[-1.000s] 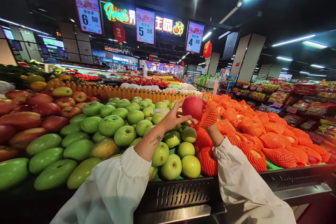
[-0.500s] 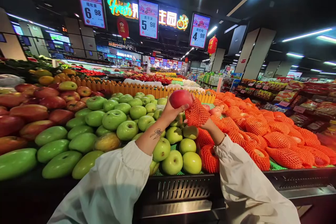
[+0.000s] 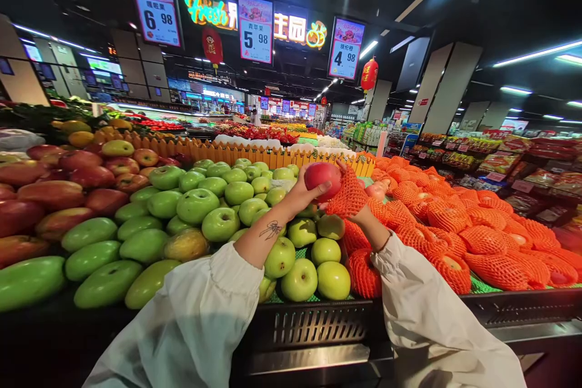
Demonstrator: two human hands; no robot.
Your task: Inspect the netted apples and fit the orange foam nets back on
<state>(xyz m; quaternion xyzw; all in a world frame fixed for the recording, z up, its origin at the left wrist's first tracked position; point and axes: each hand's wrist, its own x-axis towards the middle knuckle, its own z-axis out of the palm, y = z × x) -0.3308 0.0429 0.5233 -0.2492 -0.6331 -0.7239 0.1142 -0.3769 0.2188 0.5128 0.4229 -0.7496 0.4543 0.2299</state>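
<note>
A red apple (image 3: 324, 180) is in my left hand (image 3: 300, 195), with the thumb across its near side and the fingers behind it. Just to its right, an orange foam net sleeve (image 3: 350, 193) covers much of my right hand (image 3: 365, 219). Those fingers are gathered inside and behind the net, and its left edge meets the apple. Both hands are raised over the front of a fruit display. Green apples (image 3: 222, 225) lie below and to the left, and fruit in orange foam nets (image 3: 450, 218) is piled to the right.
Red apples (image 3: 82, 176) and green oblong fruit (image 3: 102, 276) fill the left side. A low yellow picket fence (image 3: 204, 150) runs behind the fruit. The black slotted display edge (image 3: 318, 324) is nearest me. Price screens (image 3: 255, 29) hang overhead, and packaged-goods shelves (image 3: 495, 154) stand right.
Both hands have shifted slightly right and down, carrying the apple and foam net along. The apple now sits closer against the net's opening edge.
</note>
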